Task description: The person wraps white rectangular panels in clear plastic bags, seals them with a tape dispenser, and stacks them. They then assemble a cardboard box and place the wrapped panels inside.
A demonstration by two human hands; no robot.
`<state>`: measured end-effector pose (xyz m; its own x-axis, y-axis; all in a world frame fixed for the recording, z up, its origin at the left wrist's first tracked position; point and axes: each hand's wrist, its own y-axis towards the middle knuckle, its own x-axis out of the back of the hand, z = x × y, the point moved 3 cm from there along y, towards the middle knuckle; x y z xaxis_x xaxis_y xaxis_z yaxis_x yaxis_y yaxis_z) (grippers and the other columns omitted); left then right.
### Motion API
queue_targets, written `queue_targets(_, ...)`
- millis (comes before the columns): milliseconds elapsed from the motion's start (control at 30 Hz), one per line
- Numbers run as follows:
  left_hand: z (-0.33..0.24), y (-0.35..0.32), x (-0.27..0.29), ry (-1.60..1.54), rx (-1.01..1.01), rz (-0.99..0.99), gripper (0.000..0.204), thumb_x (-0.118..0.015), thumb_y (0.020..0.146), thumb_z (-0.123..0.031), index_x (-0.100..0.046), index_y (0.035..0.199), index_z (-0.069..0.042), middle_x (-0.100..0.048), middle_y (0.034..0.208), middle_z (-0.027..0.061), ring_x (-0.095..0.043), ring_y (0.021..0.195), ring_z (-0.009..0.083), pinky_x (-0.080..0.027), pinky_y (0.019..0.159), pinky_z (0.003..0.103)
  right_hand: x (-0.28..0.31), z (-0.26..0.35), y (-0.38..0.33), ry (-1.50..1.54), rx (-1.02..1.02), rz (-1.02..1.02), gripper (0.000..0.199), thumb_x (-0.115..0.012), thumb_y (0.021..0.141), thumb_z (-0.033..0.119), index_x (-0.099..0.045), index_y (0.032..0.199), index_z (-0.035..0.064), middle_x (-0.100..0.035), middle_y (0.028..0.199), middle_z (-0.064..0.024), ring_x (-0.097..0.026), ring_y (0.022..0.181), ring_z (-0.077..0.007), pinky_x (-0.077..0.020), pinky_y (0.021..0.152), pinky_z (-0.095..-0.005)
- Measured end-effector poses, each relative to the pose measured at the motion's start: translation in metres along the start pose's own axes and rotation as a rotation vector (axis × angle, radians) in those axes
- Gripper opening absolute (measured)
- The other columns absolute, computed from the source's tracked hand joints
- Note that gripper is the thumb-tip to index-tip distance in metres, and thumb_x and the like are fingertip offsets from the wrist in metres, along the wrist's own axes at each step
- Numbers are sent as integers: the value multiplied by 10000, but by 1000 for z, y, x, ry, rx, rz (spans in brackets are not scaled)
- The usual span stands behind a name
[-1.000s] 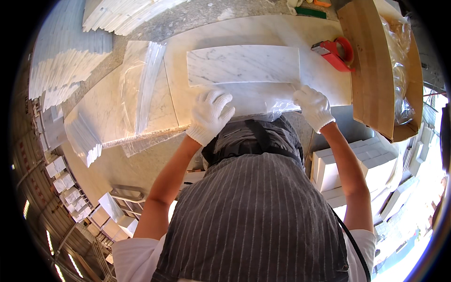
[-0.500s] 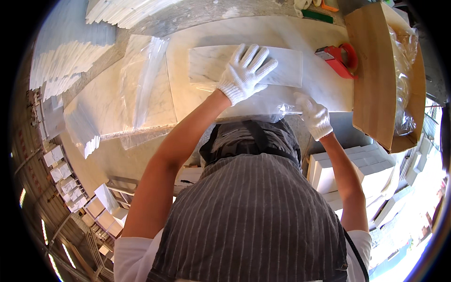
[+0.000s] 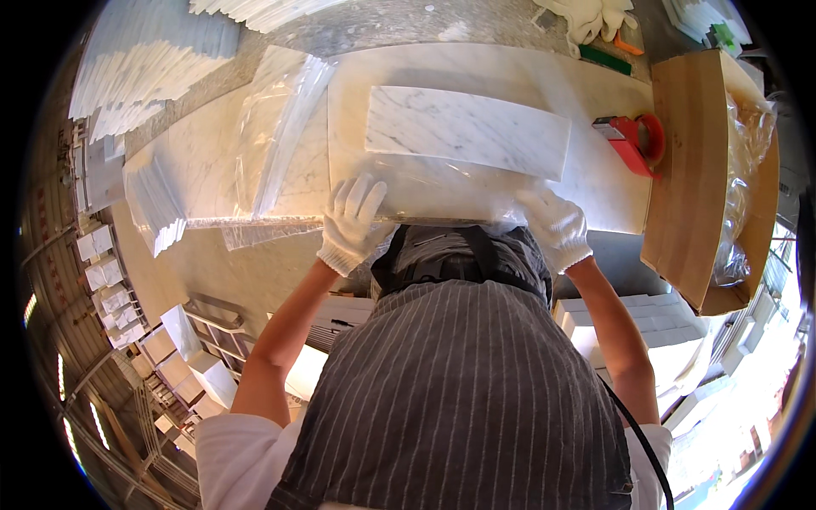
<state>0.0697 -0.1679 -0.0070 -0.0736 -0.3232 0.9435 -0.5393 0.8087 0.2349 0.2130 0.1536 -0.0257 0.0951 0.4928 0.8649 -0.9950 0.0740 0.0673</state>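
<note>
A white grey-veined marble tile (image 3: 467, 129) lies on a pale stone worktop (image 3: 586, 183), with clear plastic film (image 3: 442, 189) spread over its near part. My left hand (image 3: 350, 223), in a white knit glove, rests flat with fingers spread on the film at the worktop's near edge. My right hand (image 3: 554, 225), also gloved, presses on the film's near right corner, fingers curled over the edge.
A red tape dispenser (image 3: 631, 143) sits right of the tile. A wooden board (image 3: 701, 170) with plastic lies at far right. Clear bags (image 3: 272, 144) lie left. Stacks of white tiles (image 3: 144, 64) stand at the far left and white boxes (image 3: 671, 327) lower right.
My left hand has come back from the tile's top to the near edge of the worktop. The right hand stays at the near right corner.
</note>
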Motion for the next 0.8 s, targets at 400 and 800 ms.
queue_targets(400, 8, 30, -9, -90, 23, -61, 1084, -901, 456, -391, -466, 1396, -74, -478, 1364, 169, -475, 1226, 402, -407, 1025, 543, 45, 13, 41, 221, -215, -372, 100, -733, 853, 130, -730, 940, 80, -651, 1070, -123, -631, 962, -279, -508, 827, -360)
queue_targets(800, -30, 57, -27, -91, -96, 94, 812, -844, 506, -470, -603, 1194, -111, -570, 1212, 108, -522, 1146, 361, -434, 978, 531, 35, 5, 69, 814, -469, -398, 151, -630, 946, 133, -662, 1059, 40, -669, 961, -67, -580, 870, -126, -478, 821, -280)
